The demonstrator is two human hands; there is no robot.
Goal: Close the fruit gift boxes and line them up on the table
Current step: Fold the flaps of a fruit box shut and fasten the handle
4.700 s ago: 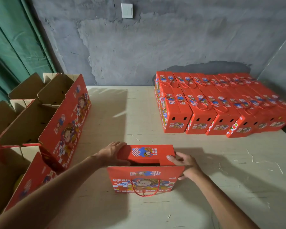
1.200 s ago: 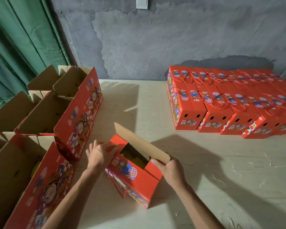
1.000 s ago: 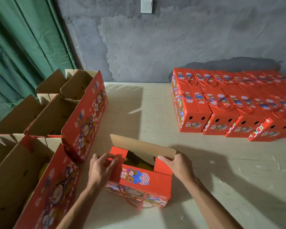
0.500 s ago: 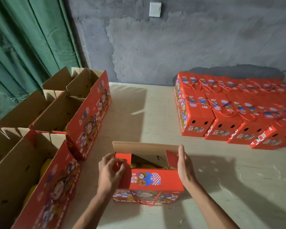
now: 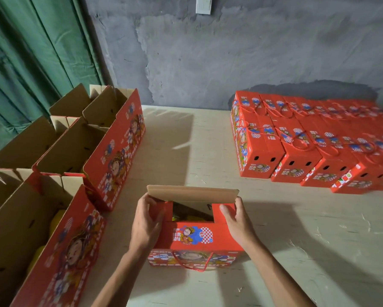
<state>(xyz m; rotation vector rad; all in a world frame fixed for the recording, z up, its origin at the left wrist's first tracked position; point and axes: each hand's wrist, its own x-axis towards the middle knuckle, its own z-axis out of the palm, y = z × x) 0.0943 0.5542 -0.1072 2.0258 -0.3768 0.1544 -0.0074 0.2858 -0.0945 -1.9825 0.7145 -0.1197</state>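
- A red fruit gift box [image 5: 194, 238] stands on the pale tabletop [image 5: 296, 240], near its front edge and in the middle, with a red cord handle hanging down its near face.
- The box's near top flap is folded flat; the brown far flap [image 5: 192, 193] stands up, leaving a gap with something yellow inside.
- The left hand [image 5: 145, 224] grips the box's left end, fingers curled over the side flap.
- The right hand [image 5: 236, 220] holds the right end, thumb on the right side flap, fingertips touching the far flap's corner.
- Closed boxes [image 5: 308, 140] sit in rows at the far right.
- Open boxes [image 5: 75, 151] crowd the left side.
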